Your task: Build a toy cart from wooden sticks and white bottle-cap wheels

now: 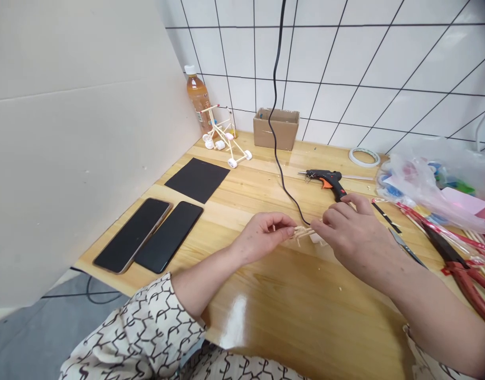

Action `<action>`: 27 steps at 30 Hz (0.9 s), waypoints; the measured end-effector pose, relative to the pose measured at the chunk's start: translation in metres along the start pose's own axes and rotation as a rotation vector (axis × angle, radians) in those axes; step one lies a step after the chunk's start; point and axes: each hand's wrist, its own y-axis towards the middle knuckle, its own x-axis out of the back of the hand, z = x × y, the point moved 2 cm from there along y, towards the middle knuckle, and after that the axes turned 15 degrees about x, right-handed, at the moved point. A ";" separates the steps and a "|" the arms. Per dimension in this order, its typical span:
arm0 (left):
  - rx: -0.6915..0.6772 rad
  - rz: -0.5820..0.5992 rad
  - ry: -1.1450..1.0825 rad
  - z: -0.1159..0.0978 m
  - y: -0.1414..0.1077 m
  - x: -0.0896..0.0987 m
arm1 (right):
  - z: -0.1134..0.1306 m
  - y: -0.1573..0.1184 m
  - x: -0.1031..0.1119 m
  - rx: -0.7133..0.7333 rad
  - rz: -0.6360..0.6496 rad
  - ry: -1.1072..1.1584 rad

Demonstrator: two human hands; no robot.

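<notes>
Head view: left hand pinches pale sticks; right hand sits at their opposite end, its grip I cannot tell.

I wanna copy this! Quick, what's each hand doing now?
Left hand: closed, pinching the thin sticks.
Right hand: at the same sticks; whether its grip is closed cannot be told.

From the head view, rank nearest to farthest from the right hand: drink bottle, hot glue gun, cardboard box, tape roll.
1. Hot glue gun, beyond the right hand
2. Tape roll, back right
3. Cardboard box, back centre
4. Drink bottle, back left
</notes>
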 end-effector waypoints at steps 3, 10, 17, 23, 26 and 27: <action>0.057 0.052 -0.085 0.002 0.001 0.000 | 0.000 0.000 0.001 0.006 0.011 -0.010; 0.135 0.182 -0.276 0.005 0.004 0.000 | 0.000 -0.001 -0.001 0.018 0.035 -0.025; 0.132 0.228 -0.273 0.006 0.005 0.001 | -0.001 0.000 -0.001 0.015 0.014 -0.020; 0.147 0.230 -0.309 0.009 0.006 0.001 | 0.000 0.000 -0.001 0.018 0.016 -0.019; 0.141 0.236 -0.325 0.009 0.007 0.000 | 0.000 0.000 -0.001 0.015 0.018 -0.019; 0.140 0.238 -0.331 0.009 0.007 0.000 | 0.000 0.001 -0.001 0.014 0.017 -0.019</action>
